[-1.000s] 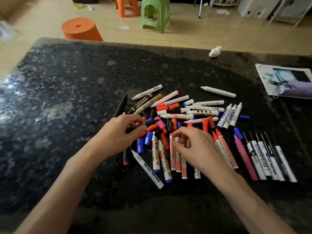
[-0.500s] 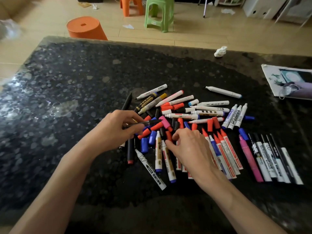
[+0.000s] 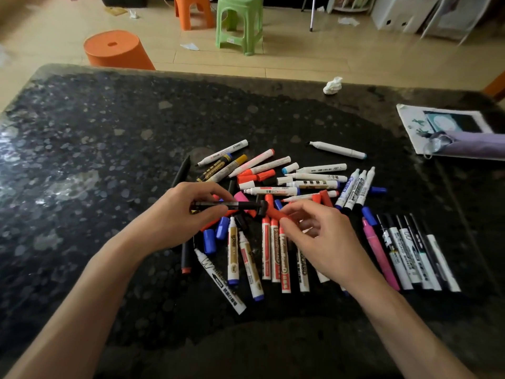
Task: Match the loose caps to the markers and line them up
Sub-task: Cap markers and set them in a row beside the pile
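Pouch: a purple pouch lies on a printed sheet at the far right of the tabletop; I cannot tell what is in it
Left hand: my left hand is curled round a black marker, holding it level above the pile, its end pointing at the other hand
Right hand: my right hand has its fingers bent; thumb and forefinger pinch a red cap just beside the black marker's end
Pile: the pile of uncapped markers and loose caps sits mid-tabletop, under and beyond both hands
Row: a row of markers lies side by side to the right, a pink one at its left end
Loose caps: two blue caps lie below the left hand
Around: a tissue near the far edge; an orange stool and a green stool on the floor
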Demonstrator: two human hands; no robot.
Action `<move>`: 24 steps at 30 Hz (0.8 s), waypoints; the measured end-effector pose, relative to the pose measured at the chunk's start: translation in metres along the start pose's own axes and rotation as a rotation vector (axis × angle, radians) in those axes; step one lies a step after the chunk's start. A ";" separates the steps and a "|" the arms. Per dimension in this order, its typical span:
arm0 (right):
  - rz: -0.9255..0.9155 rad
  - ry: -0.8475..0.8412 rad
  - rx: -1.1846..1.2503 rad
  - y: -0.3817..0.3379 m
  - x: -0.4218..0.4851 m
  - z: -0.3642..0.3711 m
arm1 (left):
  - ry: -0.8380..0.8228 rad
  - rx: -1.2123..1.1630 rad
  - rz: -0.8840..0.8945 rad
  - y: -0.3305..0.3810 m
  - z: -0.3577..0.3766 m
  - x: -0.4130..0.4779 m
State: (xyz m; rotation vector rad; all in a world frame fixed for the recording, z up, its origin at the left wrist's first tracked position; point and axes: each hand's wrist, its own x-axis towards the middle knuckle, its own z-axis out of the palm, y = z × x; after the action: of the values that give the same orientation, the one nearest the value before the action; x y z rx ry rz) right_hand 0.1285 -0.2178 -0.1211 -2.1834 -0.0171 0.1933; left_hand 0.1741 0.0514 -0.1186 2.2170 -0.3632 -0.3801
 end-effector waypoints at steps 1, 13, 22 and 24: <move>-0.033 0.008 0.014 0.003 -0.002 -0.004 | -0.002 -0.013 0.015 0.002 0.002 0.001; -0.136 0.073 0.038 0.008 -0.005 -0.013 | -0.060 -0.019 0.044 0.011 0.017 0.011; -0.141 -0.006 0.189 0.007 -0.001 -0.017 | -0.033 -0.037 0.096 0.030 0.023 0.012; -0.142 0.005 0.224 0.006 -0.002 -0.015 | -0.003 -0.034 0.100 0.034 0.027 0.013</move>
State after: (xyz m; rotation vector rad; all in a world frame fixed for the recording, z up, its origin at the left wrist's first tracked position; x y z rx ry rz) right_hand 0.1288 -0.2330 -0.1172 -1.9508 -0.1407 0.1032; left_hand 0.1706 0.0069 -0.1101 2.1553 -0.4638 -0.3329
